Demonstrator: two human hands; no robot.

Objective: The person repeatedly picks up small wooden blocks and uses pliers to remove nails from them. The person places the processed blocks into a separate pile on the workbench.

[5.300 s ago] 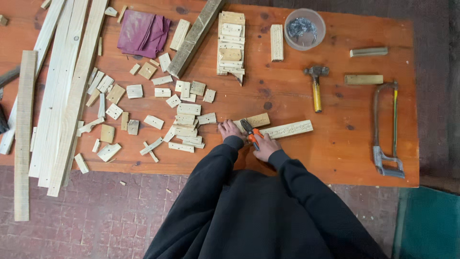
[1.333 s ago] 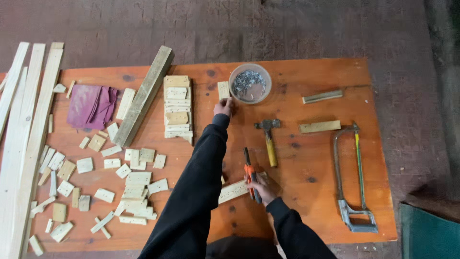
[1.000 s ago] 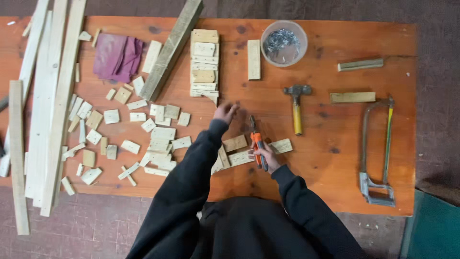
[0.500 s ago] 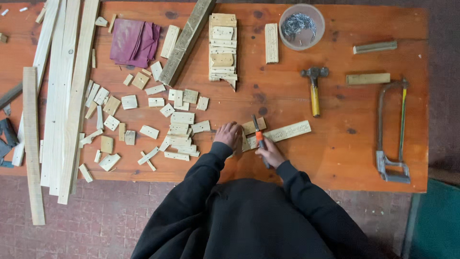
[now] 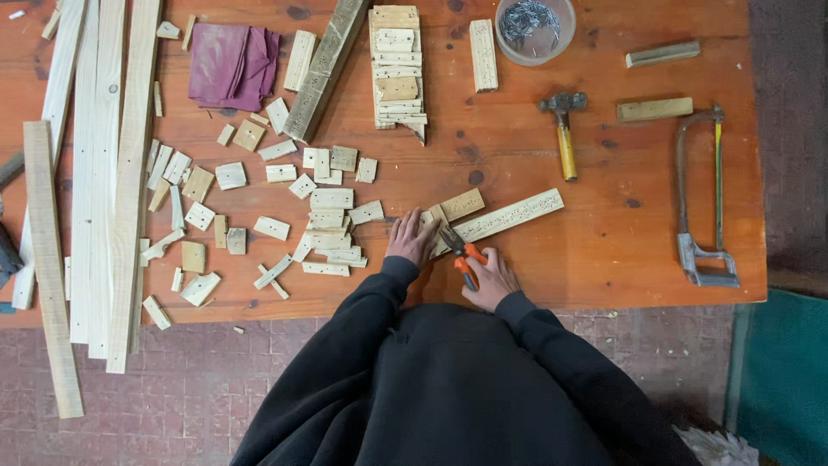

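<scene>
My right hand (image 5: 492, 278) grips orange-handled pliers (image 5: 460, 253) near the table's front edge, their jaws at the left end of a long pale wooden strip (image 5: 509, 214) dotted with small holes. My left hand (image 5: 410, 239) rests fingers-down on a short wooden block (image 5: 431, 218) just left of the pliers, and seems to hold nothing. A second short block (image 5: 461, 204) lies against the strip's upper side. Both arms wear black sleeves.
Several small wood offcuts (image 5: 259, 203) lie scattered left of my hands. Long planks (image 5: 108, 173) run down the left side. A hammer (image 5: 564, 134), a hacksaw (image 5: 703, 198), a clear tub of nails (image 5: 535, 26), a stack of blocks (image 5: 397, 65) and a purple cloth (image 5: 231, 65) sit further back.
My left hand reached to the nail tub at the back, then came back to the block beside the pliers. The right hand stayed on the pliers at the strip.
</scene>
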